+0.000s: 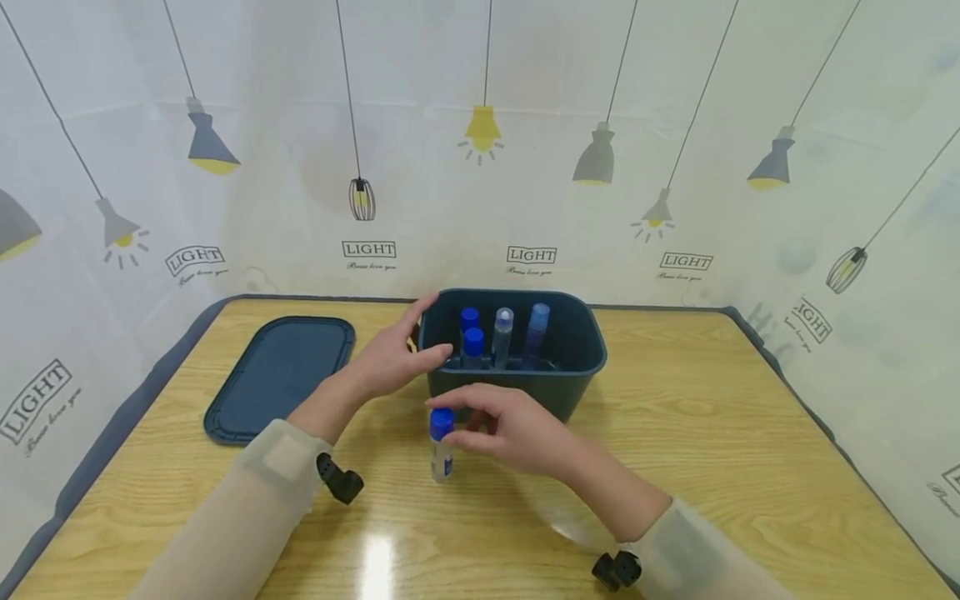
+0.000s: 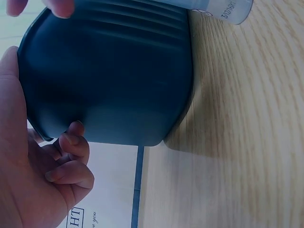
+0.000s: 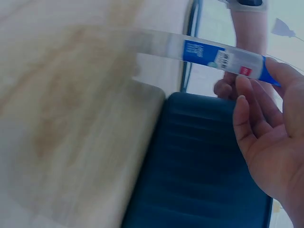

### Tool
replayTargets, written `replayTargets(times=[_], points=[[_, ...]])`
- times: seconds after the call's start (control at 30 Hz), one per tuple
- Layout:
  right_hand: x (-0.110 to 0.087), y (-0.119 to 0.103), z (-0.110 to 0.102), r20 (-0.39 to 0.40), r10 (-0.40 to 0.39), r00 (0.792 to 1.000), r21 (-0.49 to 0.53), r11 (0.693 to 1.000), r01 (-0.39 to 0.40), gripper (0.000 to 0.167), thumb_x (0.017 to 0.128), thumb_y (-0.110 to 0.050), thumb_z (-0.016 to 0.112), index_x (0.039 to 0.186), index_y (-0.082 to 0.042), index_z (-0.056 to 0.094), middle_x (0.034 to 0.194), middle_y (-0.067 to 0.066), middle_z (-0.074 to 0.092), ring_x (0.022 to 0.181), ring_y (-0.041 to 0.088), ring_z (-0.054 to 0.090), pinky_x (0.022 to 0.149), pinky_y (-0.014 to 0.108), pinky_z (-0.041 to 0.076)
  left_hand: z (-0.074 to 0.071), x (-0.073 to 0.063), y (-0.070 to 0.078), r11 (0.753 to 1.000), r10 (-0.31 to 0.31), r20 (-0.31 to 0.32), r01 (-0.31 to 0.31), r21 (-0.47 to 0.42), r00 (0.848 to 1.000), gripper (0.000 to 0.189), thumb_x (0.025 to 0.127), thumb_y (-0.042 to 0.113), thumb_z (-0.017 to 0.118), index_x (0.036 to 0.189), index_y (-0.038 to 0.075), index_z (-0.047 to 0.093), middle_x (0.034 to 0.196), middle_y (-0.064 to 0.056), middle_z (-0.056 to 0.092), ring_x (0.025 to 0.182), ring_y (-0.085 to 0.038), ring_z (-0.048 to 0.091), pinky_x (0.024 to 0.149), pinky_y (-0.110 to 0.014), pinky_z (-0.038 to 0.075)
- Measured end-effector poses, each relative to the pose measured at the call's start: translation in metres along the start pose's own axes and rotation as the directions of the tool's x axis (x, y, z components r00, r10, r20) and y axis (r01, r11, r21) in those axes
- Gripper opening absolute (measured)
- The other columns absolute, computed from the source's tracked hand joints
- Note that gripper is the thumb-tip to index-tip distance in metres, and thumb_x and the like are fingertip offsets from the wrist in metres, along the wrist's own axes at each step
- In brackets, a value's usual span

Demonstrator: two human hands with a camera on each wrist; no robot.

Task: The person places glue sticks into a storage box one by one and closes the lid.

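My right hand (image 1: 517,425) pinches the blue cap of a clear glue tube (image 1: 441,458) between thumb and fingers. The tube is upright in front of the dark blue bin (image 1: 517,385); whether its base touches the table I cannot tell. Its blue and white label (image 3: 206,53) shows in the right wrist view. My left hand (image 1: 386,358) grips the bin's left end, thumb over the rim and the other fingers against the outer wall. Inside the bin stand two blue-capped tubes (image 1: 472,343), a tube with a whitish top (image 1: 502,337) and a bluish tube (image 1: 536,335).
A dark blue lid (image 1: 288,375) lies flat on the wooden table (image 1: 712,433), left of the bin. Behind the table hangs a pale curtain (image 1: 420,125) printed with lamps. Both wrists carry small black cameras (image 1: 339,479).
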State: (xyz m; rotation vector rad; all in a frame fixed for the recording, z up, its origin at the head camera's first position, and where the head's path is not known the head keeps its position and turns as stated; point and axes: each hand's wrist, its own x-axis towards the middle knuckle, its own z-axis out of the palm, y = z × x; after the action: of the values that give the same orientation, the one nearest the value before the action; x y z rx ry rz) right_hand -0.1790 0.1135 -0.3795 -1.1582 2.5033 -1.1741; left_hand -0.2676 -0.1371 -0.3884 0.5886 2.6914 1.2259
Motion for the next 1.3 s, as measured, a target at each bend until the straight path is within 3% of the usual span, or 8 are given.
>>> replayTargets(times=[0.4, 0.97, 1.3], points=[[-0.003, 0.006, 0.01, -0.051, 0.005, 0.999, 0.049, 0.999, -0.002, 0.044, 0.105, -0.019, 0.077, 0.147, -0.024, 0.068, 0.121, -0.002, 0.077, 0.083, 0.007, 0.064, 0.075, 0.025, 0.059, -0.002, 0.0, 0.001, 1.0, -0.002, -0.005, 0.002, -0.011, 1.0, 0.094, 0.102, 0.059, 0.065, 0.177, 0.037, 0.014, 0.149, -0.019, 0.06, 0.122, -0.037, 0.063, 0.1, -0.056, 0.058], [-0.009, 0.004, 0.006, -0.064, -0.035, 0.997, -0.025, 0.999, 0.033, 0.042, 0.102, -0.014, 0.08, 0.142, -0.014, 0.068, 0.111, 0.0, 0.078, 0.086, 0.004, 0.065, 0.079, 0.024, 0.06, -0.001, -0.002, 0.003, 1.0, -0.004, -0.006, 0.004, -0.01, 1.0, 0.093, 0.103, 0.059, 0.064, 0.177, 0.037, 0.013, 0.153, -0.02, 0.058, 0.124, -0.038, 0.064, 0.104, -0.059, 0.056], [-0.02, -0.004, -0.016, -0.213, -0.109, 0.971, -0.045, 0.994, 0.101, 0.042, 0.098, -0.01, 0.083, 0.139, -0.01, 0.071, 0.109, 0.001, 0.078, 0.087, 0.006, 0.07, 0.08, 0.027, 0.063, 0.0, -0.001, 0.001, 1.0, -0.003, 0.006, 0.003, -0.006, 1.0, 0.093, 0.103, 0.059, 0.063, 0.178, 0.037, 0.012, 0.153, -0.021, 0.058, 0.125, -0.038, 0.064, 0.106, -0.06, 0.055]])
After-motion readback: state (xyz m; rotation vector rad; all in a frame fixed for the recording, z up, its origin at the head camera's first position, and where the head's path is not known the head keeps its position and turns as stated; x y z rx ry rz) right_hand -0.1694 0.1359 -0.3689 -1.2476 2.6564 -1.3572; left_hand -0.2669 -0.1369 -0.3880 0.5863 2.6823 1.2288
